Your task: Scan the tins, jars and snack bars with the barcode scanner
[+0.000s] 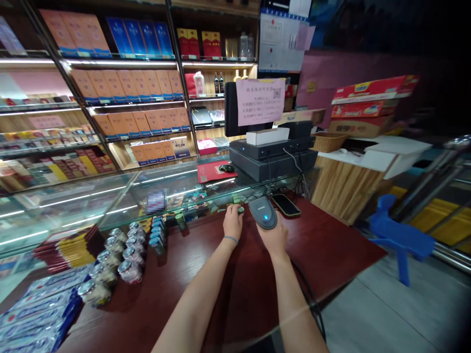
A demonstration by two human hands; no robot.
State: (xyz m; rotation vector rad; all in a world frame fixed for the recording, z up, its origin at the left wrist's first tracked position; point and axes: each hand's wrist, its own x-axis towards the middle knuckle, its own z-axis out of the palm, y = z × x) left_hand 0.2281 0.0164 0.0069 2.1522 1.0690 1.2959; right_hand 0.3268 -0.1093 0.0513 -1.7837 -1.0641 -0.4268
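Our forearms (200, 289) cross the worktop (324, 250), where jars (130, 267) stand in rows toward ten o'clock. Near twelve, our right hand (275, 239) wraps its fingers round a scanner (263, 211), our left hand (231, 224) grasps a small green container (241, 210); we judge the rows set out, this container's handling unfinished.

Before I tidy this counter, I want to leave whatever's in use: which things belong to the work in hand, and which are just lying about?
In use:
scanner, held in the right hand
small green item, at the left hand; grip unclear

Apparently just lying about:
black phone, right of the scanner
lidded jars in two rows
blue-and-white packets, front left
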